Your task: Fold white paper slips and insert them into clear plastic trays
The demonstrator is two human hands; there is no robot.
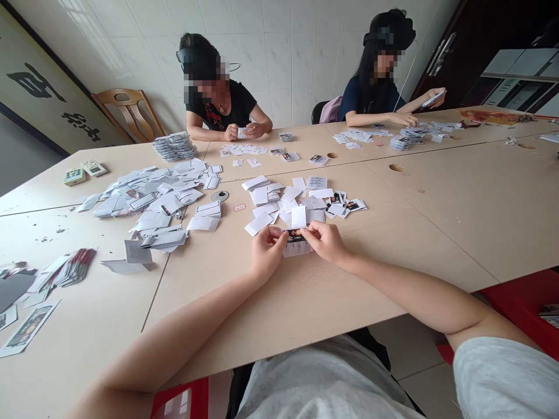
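A small clear plastic box [297, 249] with a dark printed card [295, 235] along its top is between my two hands, close above the table. My left hand [267, 251] is closed on the box's left side, thumb on the card. On the other side, my right hand [326, 241] pinches the card's right edge and the box with thumb and fingers. Small slim items show through the clear plastic, too small to name. Right beyond my fingers lies a loose heap of white cards [286, 201]. Another clear box [317, 182] sits at the back of that heap, and dark printed cards [349, 205] lie at its right.
A large pile of white cards [161, 189] spreads to the left, with folded grey-white card pieces [140, 253] nearer me. Two calculators [94, 168] sit at far left. Stacked packs [174, 145] stand at the back. Two people [222, 105] work across the table [437, 233].
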